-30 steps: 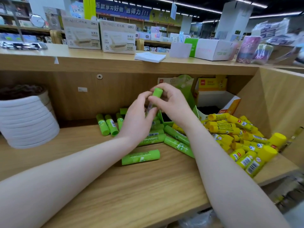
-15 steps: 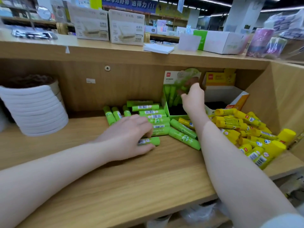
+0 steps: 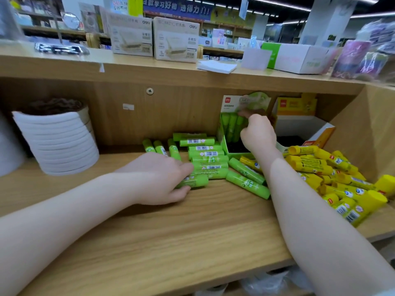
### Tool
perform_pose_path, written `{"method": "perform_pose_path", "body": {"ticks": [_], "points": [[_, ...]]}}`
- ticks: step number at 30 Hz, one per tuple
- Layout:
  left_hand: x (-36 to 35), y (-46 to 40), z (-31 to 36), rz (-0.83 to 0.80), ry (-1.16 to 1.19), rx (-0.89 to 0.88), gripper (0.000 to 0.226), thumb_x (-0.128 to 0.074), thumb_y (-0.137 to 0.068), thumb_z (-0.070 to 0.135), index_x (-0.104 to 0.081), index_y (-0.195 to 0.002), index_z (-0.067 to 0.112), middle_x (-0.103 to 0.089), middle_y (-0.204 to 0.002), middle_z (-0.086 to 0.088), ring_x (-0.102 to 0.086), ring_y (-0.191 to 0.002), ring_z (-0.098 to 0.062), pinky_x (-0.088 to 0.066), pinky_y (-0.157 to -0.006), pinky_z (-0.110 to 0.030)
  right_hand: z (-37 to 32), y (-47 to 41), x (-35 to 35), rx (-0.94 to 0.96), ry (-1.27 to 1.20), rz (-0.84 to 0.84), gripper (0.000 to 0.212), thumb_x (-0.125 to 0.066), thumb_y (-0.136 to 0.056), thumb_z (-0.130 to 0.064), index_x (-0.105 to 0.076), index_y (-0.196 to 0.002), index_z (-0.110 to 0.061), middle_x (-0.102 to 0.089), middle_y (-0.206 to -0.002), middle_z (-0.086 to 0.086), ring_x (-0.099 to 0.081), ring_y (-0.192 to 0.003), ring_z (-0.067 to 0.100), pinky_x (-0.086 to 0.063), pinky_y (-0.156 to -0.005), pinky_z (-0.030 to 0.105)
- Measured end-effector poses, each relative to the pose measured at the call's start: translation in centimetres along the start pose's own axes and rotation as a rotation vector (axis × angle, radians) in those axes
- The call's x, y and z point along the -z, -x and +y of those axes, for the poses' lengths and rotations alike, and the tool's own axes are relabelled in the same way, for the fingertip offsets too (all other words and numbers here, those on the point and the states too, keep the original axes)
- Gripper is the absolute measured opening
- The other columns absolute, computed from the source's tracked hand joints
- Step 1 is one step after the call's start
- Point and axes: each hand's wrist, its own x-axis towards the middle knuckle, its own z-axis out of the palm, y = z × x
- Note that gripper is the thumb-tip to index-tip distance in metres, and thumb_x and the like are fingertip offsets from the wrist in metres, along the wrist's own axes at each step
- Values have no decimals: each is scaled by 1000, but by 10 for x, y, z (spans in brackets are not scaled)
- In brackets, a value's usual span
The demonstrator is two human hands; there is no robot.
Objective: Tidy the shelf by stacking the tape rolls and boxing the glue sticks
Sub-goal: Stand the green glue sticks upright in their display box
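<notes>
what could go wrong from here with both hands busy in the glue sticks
1. The right hand is crowding the green box; a nudge might tip it and spill the upright sticks.
2. The left hand grips one green glue stick beside a loose pile; lifting it may set neighbours rolling.
3. The yellow glue sticks lie near the shelf edge and could fall.
</notes>
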Motion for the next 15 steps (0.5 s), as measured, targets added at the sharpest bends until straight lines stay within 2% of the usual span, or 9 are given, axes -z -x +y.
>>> {"method": "perform_pose_path", "body": {"ticks": [4, 6, 8, 9, 12, 15], "points": [[0, 0, 7, 194, 65, -21, 33, -28, -90, 50, -38, -104, 22, -58, -75, 2, -55, -67, -27, -39, -55, -31, -2, 7, -1, 42, -3, 8, 24, -39, -87, -4, -54, -105, 2, -53, -108, 23, -51, -101, 40, -41, -70, 39], [6, -5, 14, 273, 147, 44, 39, -21, -87, 52, -36, -109, 23, -47, -59, 5, -51, -60, -25, -35, -53, -30, -4, 11, 3, 101, -49, 83, 18, -39, -89, -6, -50, -102, 1, -52, -105, 22, -51, -97, 40, -37, -68, 36], [10, -13, 21, 306, 294, 160, 40, -17, -86, 54, -34, -109, 25, -40, -55, 7, -46, -56, -21, -34, -54, -31, -8, 13, 11, 183, -261, 172, 12, -44, -91, -9, -50, -99, -3, -54, -95, 16, -53, -88, 35, -33, -64, 30], [12, -18, 23, 318, 381, 216, 36, -19, -88, 53, -33, -107, 26, -42, -57, 7, -47, -56, -20, -35, -53, -32, -12, 15, 17, 220, -440, 163, 9, -46, -92, -12, -52, -96, -6, -56, -89, 10, -54, -82, 29, -33, -62, 26], [17, -36, 24, 429, 602, 280, 24, -30, -94, 44, -35, -103, 23, -46, -58, 5, -49, -54, -15, -40, -53, -37, -24, 32, 36, 283, -963, -56, 8, -49, -93, -25, -53, -88, -20, -57, -75, -2, -50, -59, 11, -38, -57, 22], [21, -55, 23, 535, 729, 313, 20, -35, -95, 40, -36, -101, 21, -48, -57, 4, -52, -55, -19, -41, -54, -38, -29, 46, 42, 344, -1125, -205, 7, -54, -88, -24, -51, -92, -19, -58, -70, -4, -52, -53, 9, -43, -49, 21]]}}
